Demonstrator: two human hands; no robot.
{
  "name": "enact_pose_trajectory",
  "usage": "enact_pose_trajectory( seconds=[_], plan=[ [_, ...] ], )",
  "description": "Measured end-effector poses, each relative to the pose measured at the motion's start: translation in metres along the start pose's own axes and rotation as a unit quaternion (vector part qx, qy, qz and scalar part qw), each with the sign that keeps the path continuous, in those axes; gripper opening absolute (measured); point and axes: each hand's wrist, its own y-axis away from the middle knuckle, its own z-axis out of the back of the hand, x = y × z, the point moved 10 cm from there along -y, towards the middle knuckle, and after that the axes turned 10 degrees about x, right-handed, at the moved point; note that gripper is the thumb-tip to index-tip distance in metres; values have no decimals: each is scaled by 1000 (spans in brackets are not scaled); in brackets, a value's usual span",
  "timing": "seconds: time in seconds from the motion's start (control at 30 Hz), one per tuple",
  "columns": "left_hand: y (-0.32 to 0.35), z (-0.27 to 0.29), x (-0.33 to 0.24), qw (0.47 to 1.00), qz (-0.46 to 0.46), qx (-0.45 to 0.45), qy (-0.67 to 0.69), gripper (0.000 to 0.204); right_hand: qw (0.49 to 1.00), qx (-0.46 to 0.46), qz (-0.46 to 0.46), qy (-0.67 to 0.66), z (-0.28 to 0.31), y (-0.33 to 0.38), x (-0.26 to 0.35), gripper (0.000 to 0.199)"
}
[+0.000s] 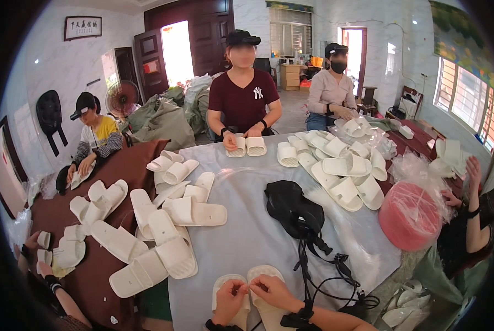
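A pair of white slide slippers lies at the table's near edge, the left slipper [220, 282] beside the right slipper [266, 271]. Over the left one is my left hand [230, 302], its fingers curled into a pinch. My right hand [273, 291] rests over the other slipper, thumb and fingers also pressed together, almost touching the left hand's fingertips. Anything held between the fingers is too small or hidden to make out. Dark bands circle both my wrists. The hands cover much of both slippers.
Left of me lies a heap of white slippers [172, 248]; another slipper pile [346, 176] is at the far right. A black bag [295, 209] with tangled straps and a pink roll [410, 216] are to the right. Several co-workers handle slippers around the grey-covered table [219, 240].
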Motion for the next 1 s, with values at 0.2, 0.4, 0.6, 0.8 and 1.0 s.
enact_pose_trajectory(
  seconds=[0.2, 0.4, 0.6, 0.8, 1.0],
  plan=[
    [5, 2, 7, 1000, 6, -2, 26, 11, 1000, 10, 18, 6, -4, 1, 9, 15],
    [4, 4, -2, 998, 0, 12, -55, 12, 1000, -6, 9, 7, -4, 2, 0, 14],
    [2, -5, 7, 998, 42, 53, 9, 10, 1000, 6, -7, 10, -2, -3, 4, 15],
    [3, -1, 4, 998, 14, 9, 65, 9, 999, 8, 15, -28, -1, -2, 6, 14],
    [5, -1, 12, 989, 47, 54, 127, 9, 999, 35, 6, -28, -6, -1, 2, 12]
  ],
)
